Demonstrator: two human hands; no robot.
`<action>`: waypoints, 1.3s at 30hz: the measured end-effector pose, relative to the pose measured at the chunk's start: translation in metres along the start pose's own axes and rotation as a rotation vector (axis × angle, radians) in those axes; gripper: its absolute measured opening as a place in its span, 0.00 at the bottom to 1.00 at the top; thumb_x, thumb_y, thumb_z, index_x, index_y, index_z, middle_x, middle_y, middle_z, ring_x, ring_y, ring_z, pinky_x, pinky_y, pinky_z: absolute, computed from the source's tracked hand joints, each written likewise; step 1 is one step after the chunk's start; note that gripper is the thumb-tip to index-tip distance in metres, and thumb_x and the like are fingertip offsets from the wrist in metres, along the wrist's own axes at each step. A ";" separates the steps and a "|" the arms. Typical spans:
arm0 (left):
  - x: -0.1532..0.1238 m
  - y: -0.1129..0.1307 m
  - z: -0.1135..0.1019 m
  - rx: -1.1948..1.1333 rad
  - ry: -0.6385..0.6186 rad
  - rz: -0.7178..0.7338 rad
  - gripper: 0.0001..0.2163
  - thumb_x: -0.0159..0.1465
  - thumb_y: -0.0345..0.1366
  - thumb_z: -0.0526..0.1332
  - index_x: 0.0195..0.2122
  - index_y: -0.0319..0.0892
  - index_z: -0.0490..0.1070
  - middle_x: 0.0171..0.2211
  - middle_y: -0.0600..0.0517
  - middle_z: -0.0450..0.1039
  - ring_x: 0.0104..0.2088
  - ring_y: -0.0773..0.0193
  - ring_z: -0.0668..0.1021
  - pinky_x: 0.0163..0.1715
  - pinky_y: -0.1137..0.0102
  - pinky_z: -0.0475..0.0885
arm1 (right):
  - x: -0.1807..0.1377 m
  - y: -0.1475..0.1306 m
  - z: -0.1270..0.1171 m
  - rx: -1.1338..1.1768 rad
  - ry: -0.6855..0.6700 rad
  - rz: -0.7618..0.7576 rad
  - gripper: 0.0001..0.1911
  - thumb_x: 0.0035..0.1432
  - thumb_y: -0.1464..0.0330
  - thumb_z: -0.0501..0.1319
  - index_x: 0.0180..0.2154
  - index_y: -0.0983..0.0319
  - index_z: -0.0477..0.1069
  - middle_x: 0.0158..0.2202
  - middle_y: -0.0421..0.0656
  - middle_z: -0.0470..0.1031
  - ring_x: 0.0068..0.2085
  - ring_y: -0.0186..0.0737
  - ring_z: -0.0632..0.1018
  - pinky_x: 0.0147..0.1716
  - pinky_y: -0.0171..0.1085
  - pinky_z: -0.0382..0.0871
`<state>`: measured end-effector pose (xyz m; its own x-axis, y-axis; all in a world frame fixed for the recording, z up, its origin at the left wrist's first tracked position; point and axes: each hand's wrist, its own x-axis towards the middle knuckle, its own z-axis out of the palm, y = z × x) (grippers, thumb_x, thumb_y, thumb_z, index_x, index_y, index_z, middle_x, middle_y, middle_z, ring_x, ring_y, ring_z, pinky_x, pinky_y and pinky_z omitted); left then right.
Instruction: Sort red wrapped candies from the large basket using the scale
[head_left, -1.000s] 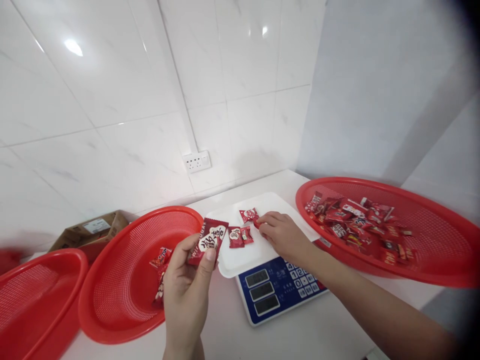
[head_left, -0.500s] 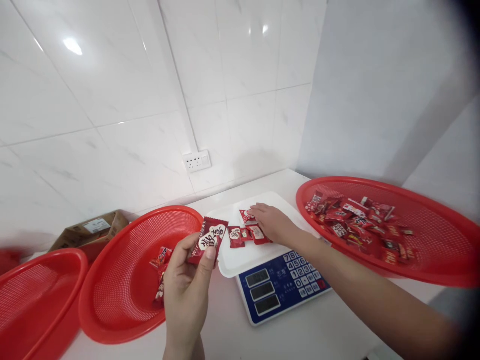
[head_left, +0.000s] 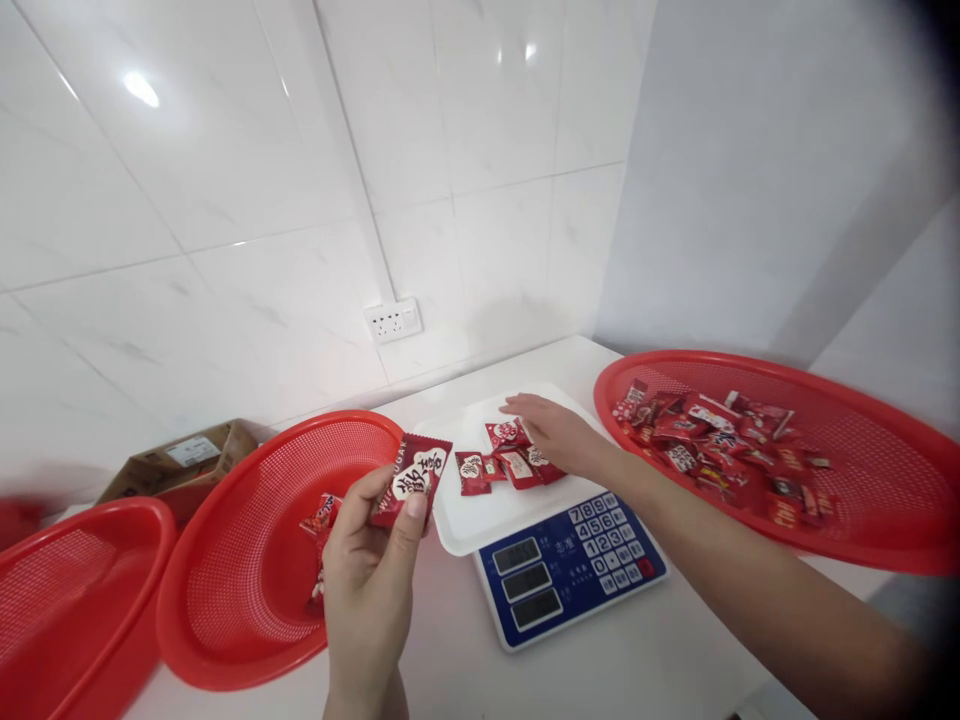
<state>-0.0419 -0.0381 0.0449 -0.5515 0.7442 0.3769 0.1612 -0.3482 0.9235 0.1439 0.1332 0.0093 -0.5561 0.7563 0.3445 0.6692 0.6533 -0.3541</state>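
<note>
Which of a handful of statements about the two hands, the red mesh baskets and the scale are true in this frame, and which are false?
1. The left hand pinches a red-and-white wrapped sweet. True.
2. The right hand reaches into the right-hand red mesh basket. False: it rests on the white plastic tray of the blue-faced digital scale, touching small red sweets there.
3. The right-hand red mesh basket holds many wrapped sweets. True.
4. The middle red mesh basket is piled full. False: only a few sweets lie in it.
5. A brown cardboard box sits behind the baskets. True.
</note>
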 end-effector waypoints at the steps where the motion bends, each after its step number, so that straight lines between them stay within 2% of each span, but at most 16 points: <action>1: 0.000 -0.001 0.000 0.011 0.005 0.010 0.12 0.56 0.37 0.65 0.41 0.44 0.71 0.30 0.55 0.74 0.26 0.70 0.75 0.28 0.77 0.73 | -0.011 -0.003 -0.005 0.060 0.086 0.028 0.21 0.60 0.76 0.47 0.53 0.60 0.63 0.56 0.47 0.67 0.56 0.41 0.67 0.54 0.45 0.62; 4: 0.000 -0.002 0.000 0.013 0.007 0.061 0.11 0.57 0.37 0.64 0.41 0.44 0.71 0.31 0.54 0.75 0.29 0.68 0.76 0.29 0.76 0.73 | -0.055 -0.013 -0.016 0.479 0.491 0.115 0.16 0.61 0.67 0.53 0.50 0.57 0.64 0.46 0.45 0.75 0.45 0.40 0.76 0.46 0.44 0.71; 6: -0.002 -0.001 0.002 0.016 -0.054 0.095 0.10 0.58 0.36 0.63 0.42 0.46 0.71 0.34 0.54 0.75 0.32 0.67 0.77 0.30 0.76 0.73 | -0.087 -0.020 -0.017 0.659 0.566 0.132 0.14 0.59 0.65 0.56 0.49 0.55 0.65 0.40 0.43 0.76 0.38 0.38 0.78 0.40 0.41 0.74; 8: -0.008 0.002 0.008 0.092 -0.255 0.127 0.10 0.59 0.34 0.62 0.42 0.48 0.71 0.36 0.55 0.76 0.34 0.68 0.77 0.32 0.76 0.72 | -0.119 -0.027 -0.015 0.784 0.495 0.107 0.16 0.59 0.63 0.57 0.50 0.51 0.64 0.37 0.40 0.76 0.33 0.35 0.78 0.35 0.36 0.75; 10: -0.018 0.007 0.020 0.231 -0.594 0.170 0.10 0.59 0.33 0.61 0.42 0.49 0.71 0.37 0.55 0.76 0.35 0.68 0.77 0.35 0.76 0.72 | -0.147 -0.031 -0.011 0.884 0.325 0.061 0.22 0.58 0.57 0.57 0.54 0.48 0.60 0.35 0.40 0.76 0.31 0.35 0.77 0.32 0.35 0.75; 13: -0.042 0.012 0.044 0.416 -1.087 0.298 0.10 0.62 0.35 0.58 0.45 0.45 0.69 0.36 0.52 0.77 0.34 0.65 0.77 0.35 0.73 0.72 | -0.182 -0.034 -0.005 0.922 0.089 0.080 0.30 0.54 0.50 0.57 0.57 0.48 0.57 0.42 0.44 0.76 0.38 0.42 0.78 0.36 0.39 0.76; 14: -0.050 0.011 0.052 0.453 -1.178 0.343 0.10 0.63 0.35 0.56 0.45 0.44 0.69 0.37 0.51 0.77 0.34 0.63 0.77 0.34 0.72 0.72 | -0.191 -0.034 -0.004 0.900 0.061 0.113 0.29 0.54 0.51 0.57 0.56 0.48 0.59 0.45 0.45 0.75 0.43 0.45 0.78 0.39 0.40 0.75; 16: -0.064 0.008 0.065 0.511 -1.239 0.405 0.11 0.65 0.37 0.52 0.45 0.42 0.67 0.36 0.49 0.77 0.34 0.62 0.78 0.33 0.70 0.72 | -0.207 -0.031 -0.004 0.833 0.061 0.194 0.23 0.56 0.56 0.57 0.54 0.47 0.63 0.50 0.44 0.73 0.48 0.46 0.75 0.44 0.41 0.73; 19: -0.076 0.002 0.068 0.566 -1.260 0.432 0.16 0.65 0.40 0.53 0.53 0.42 0.61 0.37 0.48 0.77 0.34 0.60 0.78 0.34 0.67 0.73 | -0.218 -0.021 -0.007 0.756 0.085 0.261 0.20 0.57 0.61 0.57 0.53 0.49 0.66 0.47 0.44 0.76 0.44 0.45 0.78 0.40 0.38 0.75; 22: -0.078 0.000 0.053 0.589 -1.281 0.374 0.26 0.62 0.43 0.57 0.59 0.47 0.52 0.38 0.48 0.76 0.35 0.58 0.78 0.35 0.66 0.74 | -0.215 -0.007 -0.015 0.731 0.174 0.272 0.18 0.56 0.62 0.59 0.49 0.51 0.70 0.37 0.44 0.80 0.32 0.41 0.81 0.31 0.34 0.77; 25: -0.079 -0.005 0.029 0.587 -1.159 0.195 0.20 0.61 0.43 0.58 0.55 0.55 0.60 0.35 0.52 0.76 0.34 0.61 0.78 0.35 0.69 0.74 | -0.202 0.008 -0.027 0.632 0.455 0.428 0.19 0.58 0.61 0.56 0.51 0.54 0.68 0.30 0.43 0.80 0.27 0.40 0.80 0.27 0.35 0.77; 27: -0.081 -0.012 0.015 0.561 -1.033 0.080 0.15 0.61 0.41 0.58 0.49 0.56 0.66 0.32 0.54 0.76 0.32 0.63 0.78 0.33 0.71 0.74 | -0.192 0.020 -0.036 0.444 0.565 0.563 0.23 0.58 0.60 0.54 0.55 0.56 0.64 0.36 0.46 0.80 0.33 0.43 0.80 0.33 0.38 0.77; 30: -0.084 -0.027 0.001 0.528 -0.852 -0.012 0.11 0.60 0.38 0.58 0.45 0.54 0.70 0.29 0.53 0.75 0.29 0.64 0.77 0.31 0.71 0.73 | -0.183 0.040 -0.049 0.140 0.454 0.624 0.23 0.59 0.59 0.51 0.55 0.55 0.64 0.51 0.46 0.73 0.50 0.48 0.74 0.47 0.44 0.71; 32: -0.083 -0.034 -0.003 0.539 -0.751 -0.035 0.10 0.61 0.37 0.57 0.43 0.52 0.71 0.29 0.53 0.75 0.29 0.64 0.76 0.31 0.70 0.73 | -0.180 0.052 -0.053 0.018 0.311 0.610 0.23 0.60 0.59 0.48 0.55 0.53 0.63 0.55 0.42 0.69 0.54 0.48 0.70 0.49 0.45 0.69; 36: -0.066 -0.040 0.002 0.628 -0.550 -0.006 0.13 0.60 0.40 0.58 0.46 0.50 0.70 0.41 0.48 0.75 0.38 0.59 0.77 0.38 0.65 0.73 | -0.173 0.063 -0.052 -0.174 0.079 0.627 0.23 0.63 0.59 0.43 0.58 0.50 0.59 0.54 0.40 0.69 0.48 0.50 0.75 0.33 0.43 0.76; 39: -0.041 -0.042 0.016 0.724 -0.518 0.091 0.21 0.60 0.41 0.58 0.55 0.48 0.61 0.54 0.45 0.65 0.54 0.54 0.68 0.51 0.56 0.65 | -0.170 0.063 -0.049 -0.288 0.061 0.630 0.23 0.63 0.59 0.43 0.58 0.49 0.59 0.51 0.42 0.72 0.42 0.49 0.79 0.25 0.40 0.74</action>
<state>-0.0130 -0.0450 -0.0077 -0.1011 0.9564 0.2741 0.7603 -0.1034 0.6413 0.3042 0.0443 -0.0292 0.0039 0.9797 0.2006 0.9643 0.0495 -0.2603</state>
